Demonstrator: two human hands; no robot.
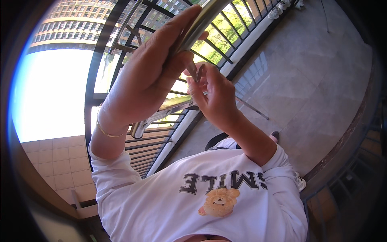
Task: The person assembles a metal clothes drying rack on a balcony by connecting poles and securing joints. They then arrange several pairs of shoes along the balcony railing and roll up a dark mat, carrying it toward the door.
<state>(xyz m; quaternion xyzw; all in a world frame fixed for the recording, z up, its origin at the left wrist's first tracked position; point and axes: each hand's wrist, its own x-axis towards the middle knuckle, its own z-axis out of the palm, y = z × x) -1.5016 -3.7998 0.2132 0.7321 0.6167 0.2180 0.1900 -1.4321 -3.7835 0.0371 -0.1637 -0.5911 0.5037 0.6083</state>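
My left hand (145, 66) is raised and wrapped around a shiny metal tube (205, 21), which slants up past the top edge of the picture. Below the tube, my right hand (222, 93) pinches a small flat metal strip (199, 73) between thumb and fingers. That strip lies close to my left thumb; whether it is joined to the tube is hidden. Behind my hands runs another shiny metal bar (172, 110) with rivets and an open tube end at its lower left. More thin metal tubing with a brace (124, 47) shows beyond my left hand.
A black balcony railing (216, 39) stands on a white ledge (257, 27), with buildings and greenery outside. A thin metal leg (252, 108) reaches over the grey tiled floor (302, 75). White objects, apparently shoes (276, 11), sit along the ledge at the top.
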